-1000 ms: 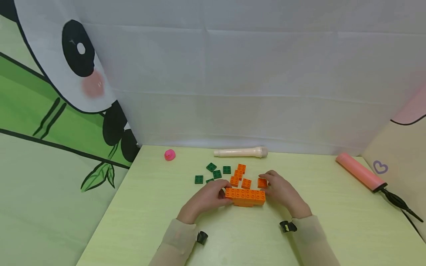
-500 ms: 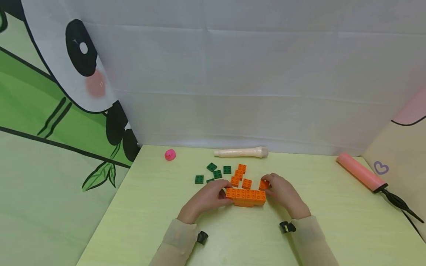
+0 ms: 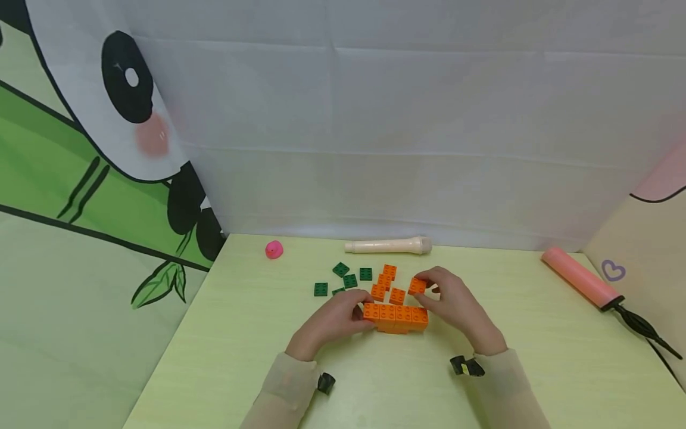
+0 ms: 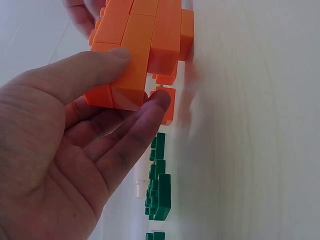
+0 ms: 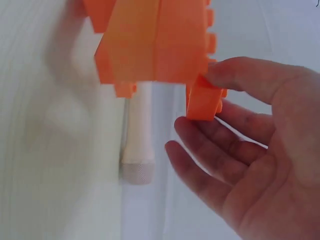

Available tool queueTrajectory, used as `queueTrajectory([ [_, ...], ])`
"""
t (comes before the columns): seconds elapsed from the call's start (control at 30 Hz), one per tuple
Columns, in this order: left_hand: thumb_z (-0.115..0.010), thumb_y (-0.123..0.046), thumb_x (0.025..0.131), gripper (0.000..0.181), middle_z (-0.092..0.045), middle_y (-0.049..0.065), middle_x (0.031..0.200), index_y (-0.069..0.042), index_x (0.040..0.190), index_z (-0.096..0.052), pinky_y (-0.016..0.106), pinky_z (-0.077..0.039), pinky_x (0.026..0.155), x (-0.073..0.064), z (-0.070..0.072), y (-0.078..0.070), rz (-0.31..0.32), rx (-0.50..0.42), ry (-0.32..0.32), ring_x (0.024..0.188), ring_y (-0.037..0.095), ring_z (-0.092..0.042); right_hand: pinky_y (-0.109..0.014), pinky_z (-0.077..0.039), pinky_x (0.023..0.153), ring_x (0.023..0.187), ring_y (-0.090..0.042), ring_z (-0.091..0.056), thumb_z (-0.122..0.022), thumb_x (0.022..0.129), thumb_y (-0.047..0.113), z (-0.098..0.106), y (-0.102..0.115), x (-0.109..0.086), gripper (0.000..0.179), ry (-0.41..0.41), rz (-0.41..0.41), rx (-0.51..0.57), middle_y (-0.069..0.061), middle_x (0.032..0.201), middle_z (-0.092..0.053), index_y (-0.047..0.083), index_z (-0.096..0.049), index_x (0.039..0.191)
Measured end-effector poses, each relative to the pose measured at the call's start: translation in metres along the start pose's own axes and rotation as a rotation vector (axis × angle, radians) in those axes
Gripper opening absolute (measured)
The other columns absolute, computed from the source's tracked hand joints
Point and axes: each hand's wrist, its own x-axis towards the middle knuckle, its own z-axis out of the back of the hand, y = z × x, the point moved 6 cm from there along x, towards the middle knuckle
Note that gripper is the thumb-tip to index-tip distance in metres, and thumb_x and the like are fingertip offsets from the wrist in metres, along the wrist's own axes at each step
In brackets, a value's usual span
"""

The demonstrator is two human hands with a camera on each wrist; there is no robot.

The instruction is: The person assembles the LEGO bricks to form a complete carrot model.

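A row of joined orange toy bricks (image 3: 395,317) stands between the two hands, several bricks long and narrower underneath. My left hand (image 3: 341,314) grips its left end, thumb on the near face and fingers behind, as the left wrist view shows. Above and behind the row's right end, a single orange brick (image 3: 417,286) is pinched between the thumb and fingers of my right hand (image 3: 450,300). In the right wrist view this small brick (image 5: 204,102) appears beyond the end of the row, studs facing the palm side. Several loose orange bricks (image 3: 384,282) lie just behind the row.
Several green bricks (image 3: 349,281) lie behind the left hand. A pale toy microphone (image 3: 387,246) rests along the table's back edge, a small pink object (image 3: 274,249) to its left. A pink cylinder with a black handle (image 3: 583,279) lies at the right edge.
The right hand, with the single brick, first shifts slightly nearer, then lifts and moves left over the row's right end. The left hand and the row stay in place.
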Motion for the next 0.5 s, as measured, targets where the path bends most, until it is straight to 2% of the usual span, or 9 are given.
queueTrajectory([
  [0.23,-0.083,-0.026,0.093,0.033,-0.064,-0.012,0.103,-0.018,0.121,-0.067,0.025,-0.054,0.075,0.000,0.000,-0.001,-0.014,-0.003,-0.001,0.083,0.009,-0.060,-0.050,-0.056,0.091,0.104,-0.032,-0.066,-0.079,0.094,0.014,-0.009,0.030,-0.002,0.032,0.057,0.096,0.087,0.000,0.115,-0.067,0.006,-0.071,0.124],
  [0.5,-0.083,-0.025,0.092,0.035,-0.065,-0.009,0.106,-0.015,0.122,-0.067,0.024,-0.054,0.076,0.000,0.000,-0.002,-0.033,0.004,-0.005,0.085,0.010,-0.062,-0.045,-0.058,0.089,0.099,-0.021,-0.065,-0.082,0.093,0.016,-0.027,0.051,-0.003,0.032,0.108,0.164,0.064,0.003,0.111,-0.066,0.008,-0.071,0.122],
])
